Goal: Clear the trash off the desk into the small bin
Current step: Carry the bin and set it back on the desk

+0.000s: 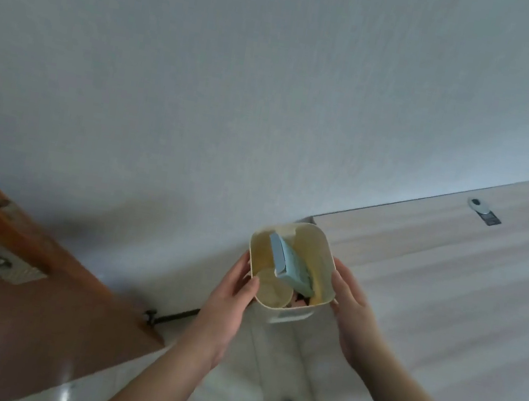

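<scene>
Ahead of you a pale grey wall (pixel 241 75) fills most of the view. To your left stands a brown wooden door (pixel 12 316) with a metal hinge plate (pixel 0 262). Far right, a small white-and-black device (pixel 483 211) lies on the light wood surface (pixel 451 282).

Bin (pixel 323 254) contents — partly hidden, unclear.
</scene>
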Available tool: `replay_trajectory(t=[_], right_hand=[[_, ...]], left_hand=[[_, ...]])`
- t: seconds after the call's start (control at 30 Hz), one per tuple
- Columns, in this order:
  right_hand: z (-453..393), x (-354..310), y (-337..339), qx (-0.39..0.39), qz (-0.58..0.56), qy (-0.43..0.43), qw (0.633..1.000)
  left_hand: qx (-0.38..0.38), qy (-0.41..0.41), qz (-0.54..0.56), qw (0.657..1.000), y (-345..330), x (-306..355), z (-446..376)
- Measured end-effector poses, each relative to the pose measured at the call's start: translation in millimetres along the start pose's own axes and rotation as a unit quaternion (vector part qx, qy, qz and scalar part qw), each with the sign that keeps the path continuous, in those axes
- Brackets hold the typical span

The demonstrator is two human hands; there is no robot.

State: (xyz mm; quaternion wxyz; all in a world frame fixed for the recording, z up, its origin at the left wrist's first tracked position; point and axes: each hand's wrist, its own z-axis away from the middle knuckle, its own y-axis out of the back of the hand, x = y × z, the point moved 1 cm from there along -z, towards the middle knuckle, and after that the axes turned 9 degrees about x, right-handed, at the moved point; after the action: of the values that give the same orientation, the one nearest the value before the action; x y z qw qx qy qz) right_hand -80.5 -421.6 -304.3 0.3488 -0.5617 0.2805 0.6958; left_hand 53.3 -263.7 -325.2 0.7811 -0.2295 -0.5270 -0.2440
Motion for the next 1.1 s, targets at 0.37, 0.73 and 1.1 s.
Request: replay_trajectory(t=[0.37,0.73,1.1], right_hand=[[-36,1,70,0.131,-0.045,-0.025,0.990],[-129,8,130,0.148,0.011,-0.042,0.988],[-196,17,166,0.136,0.038,-0.068,0.988]], left_hand=[[-0.072,0.055,-0.021,0.996,-89,-8,-73],[-0.056,0.028,-0.110,0.992,-162,2,-147],[-0.007,0.072,-0.143,0.987,-211,-14,-193]])
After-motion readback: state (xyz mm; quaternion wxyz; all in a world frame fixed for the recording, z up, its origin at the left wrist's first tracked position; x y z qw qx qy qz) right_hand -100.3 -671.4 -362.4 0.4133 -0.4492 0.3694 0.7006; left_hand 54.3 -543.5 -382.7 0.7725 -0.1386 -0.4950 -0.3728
